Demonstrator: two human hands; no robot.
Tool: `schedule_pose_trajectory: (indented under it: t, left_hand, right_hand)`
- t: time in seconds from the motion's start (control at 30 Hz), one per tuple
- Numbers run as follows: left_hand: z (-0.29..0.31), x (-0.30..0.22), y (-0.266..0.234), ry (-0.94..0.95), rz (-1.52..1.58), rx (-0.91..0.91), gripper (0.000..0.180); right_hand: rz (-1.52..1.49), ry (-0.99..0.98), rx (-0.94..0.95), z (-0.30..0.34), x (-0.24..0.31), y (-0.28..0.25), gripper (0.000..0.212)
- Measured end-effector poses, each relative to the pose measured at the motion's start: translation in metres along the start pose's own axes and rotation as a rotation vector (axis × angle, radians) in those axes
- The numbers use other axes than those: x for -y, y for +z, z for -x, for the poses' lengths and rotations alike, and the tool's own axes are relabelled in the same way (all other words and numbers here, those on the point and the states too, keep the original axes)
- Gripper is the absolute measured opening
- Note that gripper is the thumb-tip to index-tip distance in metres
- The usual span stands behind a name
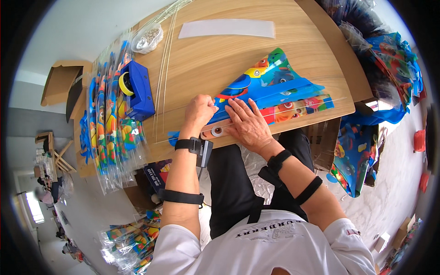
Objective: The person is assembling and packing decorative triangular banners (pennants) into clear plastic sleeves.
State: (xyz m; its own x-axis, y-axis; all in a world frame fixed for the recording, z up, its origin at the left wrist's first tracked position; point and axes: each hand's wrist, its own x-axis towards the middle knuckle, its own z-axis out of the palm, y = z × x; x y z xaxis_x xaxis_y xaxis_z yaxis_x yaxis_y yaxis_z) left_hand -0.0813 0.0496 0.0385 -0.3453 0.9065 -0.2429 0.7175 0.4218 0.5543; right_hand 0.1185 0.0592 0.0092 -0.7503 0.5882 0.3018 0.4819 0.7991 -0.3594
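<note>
A brightly printed kite of thin sheet lies partly folded on the near side of the wooden table, with a plain blue strip along its middle. My left hand is closed at the kite's left end, fingers curled in on its edge; the exact pinch is hidden. Flat on the folded layers rests my right hand, fingers stretched out and slightly apart. A thin pale rod runs along the near folds and sticks out past the right end.
A blue tape dispenser with yellow tape stands left, beside clear-sleeved printed kites. Long thin rods cross the table near a bag of small pieces. A white strip lies at the back. More printed sheets are piled right.
</note>
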Motion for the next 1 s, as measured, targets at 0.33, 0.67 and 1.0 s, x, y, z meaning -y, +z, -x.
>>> schedule_pose_trajectory:
  t: [0.33,0.67,1.0]
  left_hand:
    - [0.000,-0.010,-0.018,-0.011,0.444,0.189,0.016]
    - [-0.010,-0.027,0.006,-0.011,0.275,0.134,0.024]
    - [-0.013,-0.022,-0.001,-0.066,0.351,0.172,0.059]
  right_hand:
    - [0.012,0.004,0.001,0.001,0.002,-0.004,0.060]
    - [-0.130,-0.024,-0.079,0.007,-0.012,0.007,0.056]
    - [-0.136,-0.030,-0.016,-0.001,0.007,-0.014,0.068]
